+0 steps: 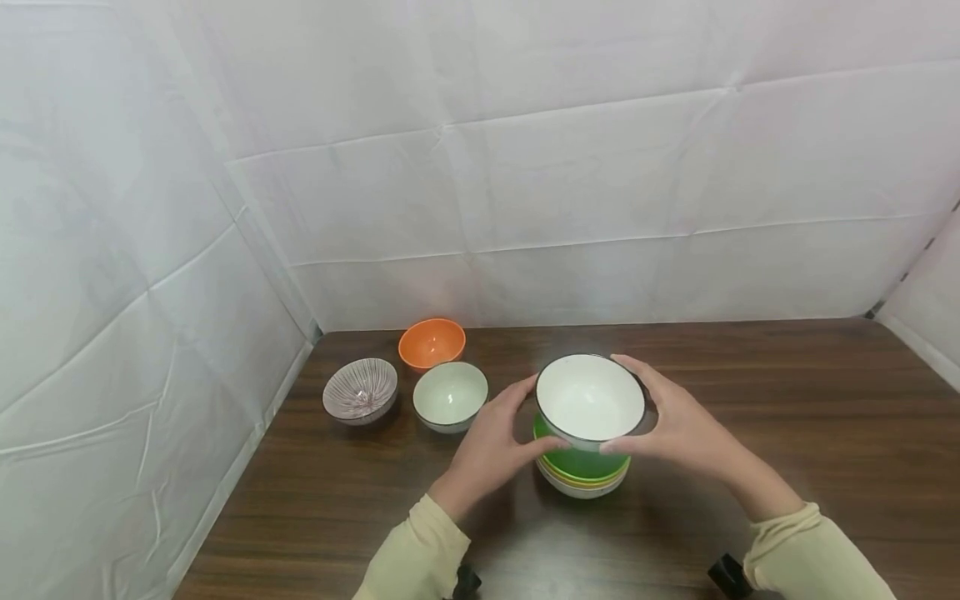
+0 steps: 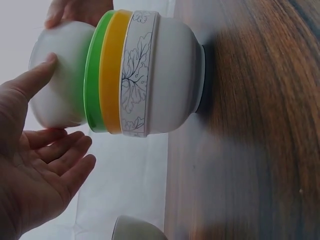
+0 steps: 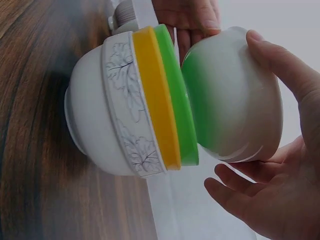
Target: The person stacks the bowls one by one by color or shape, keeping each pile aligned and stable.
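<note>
Both hands hold a white bowl with a dark rim (image 1: 590,397) from opposite sides, close over a stack of nested bowls. My left hand (image 1: 491,446) grips its left side, thumb at the near edge and fingers round the far side. On the other side my right hand (image 1: 675,421) grips it the same way. Topmost in the stack is a green bowl (image 2: 95,75), then a yellow bowl (image 2: 112,75). The lowest is a white bowl with a leaf-patterned band (image 3: 92,110), standing on the table. In the right wrist view the held bowl's base overlaps the green bowl's opening.
Left of the stack stand a pale green bowl (image 1: 450,396), an orange bowl (image 1: 432,343) and a striped bowl (image 1: 361,390), all upright on the dark wooden table (image 1: 787,400). White cloth walls (image 1: 525,183) rise behind the table and at its sides.
</note>
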A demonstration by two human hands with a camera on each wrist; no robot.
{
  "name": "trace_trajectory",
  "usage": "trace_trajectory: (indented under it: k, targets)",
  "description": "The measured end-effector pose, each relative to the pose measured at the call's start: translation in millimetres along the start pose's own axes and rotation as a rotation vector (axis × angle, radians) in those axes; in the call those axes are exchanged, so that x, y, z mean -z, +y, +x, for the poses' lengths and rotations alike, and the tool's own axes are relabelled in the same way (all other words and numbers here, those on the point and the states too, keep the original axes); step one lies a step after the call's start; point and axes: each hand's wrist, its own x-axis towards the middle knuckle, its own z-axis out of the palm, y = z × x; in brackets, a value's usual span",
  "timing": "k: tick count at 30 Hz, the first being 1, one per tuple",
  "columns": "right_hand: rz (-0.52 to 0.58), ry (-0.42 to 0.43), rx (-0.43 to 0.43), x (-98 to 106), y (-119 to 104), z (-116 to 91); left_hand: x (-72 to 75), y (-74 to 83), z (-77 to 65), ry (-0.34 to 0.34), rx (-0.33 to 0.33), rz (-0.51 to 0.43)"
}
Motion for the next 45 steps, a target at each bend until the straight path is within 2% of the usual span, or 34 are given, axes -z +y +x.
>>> trace_trajectory:
  k: [25, 31, 45]
  targets:
    - [-0.049, -0.002, 0.006, -6, 4, -5, 4.5, -5.3, -4.6, -0.041, -0.016, 0.080]
    - [-0.044, -0.007, 0.016, -8, 5, -7, 4.2, -6.8, -5.1, -0.047, -0.041, 0.087]
    - [-0.065, -0.004, 0.008, -11, 7, -10, 3.7, -7.2, -7.7, -0.047, -0.036, 0.091]
